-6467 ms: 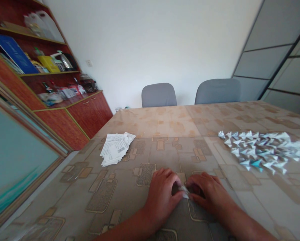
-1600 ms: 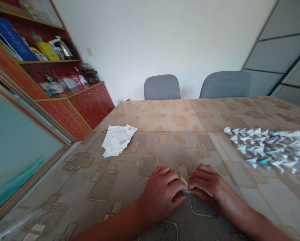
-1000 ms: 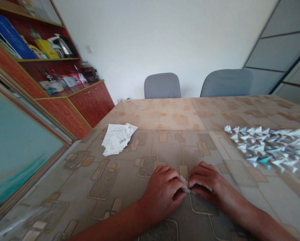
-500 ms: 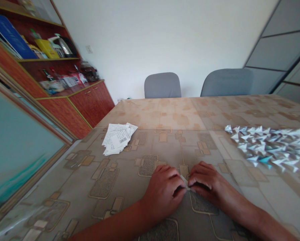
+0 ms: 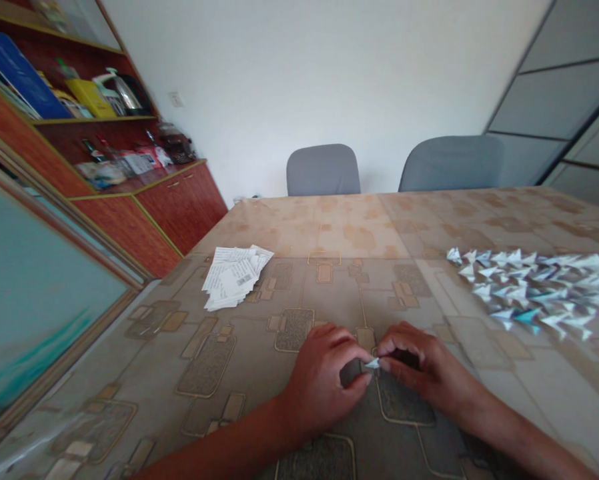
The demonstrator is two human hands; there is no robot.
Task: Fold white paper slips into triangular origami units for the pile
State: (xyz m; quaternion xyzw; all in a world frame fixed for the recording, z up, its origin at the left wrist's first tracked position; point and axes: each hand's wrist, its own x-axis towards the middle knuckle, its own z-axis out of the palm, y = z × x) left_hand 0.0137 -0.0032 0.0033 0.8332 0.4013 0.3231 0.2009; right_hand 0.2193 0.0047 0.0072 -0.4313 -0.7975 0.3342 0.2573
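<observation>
A small folded piece of paper (image 5: 372,363) is between my two hands, just above the patterned tablecloth near the table's front. My left hand (image 5: 329,373) holds its left side between thumb and forefinger. From the right, my right hand (image 5: 414,360) pinches the paper's other end with thumb and forefinger. The fingertips hide part of the paper. A loose stack of printed paper slips (image 5: 234,277) lies to the left, beyond my left hand. Over on the right, rows of small folded paper pieces (image 5: 524,290) stand on the table.
The table (image 5: 349,227) has a patterned cover. Two grey chairs (image 5: 323,170) stand at its far side. At the left are a reddish cabinet (image 5: 179,207) with a kettle (image 5: 127,93) on its shelf, and a pale green panel (image 5: 39,287).
My left thumb and forefinger have spread into a wider ring around a gap. The folded paper has turned and sits slightly higher, with more of it showing between the fingertips.
</observation>
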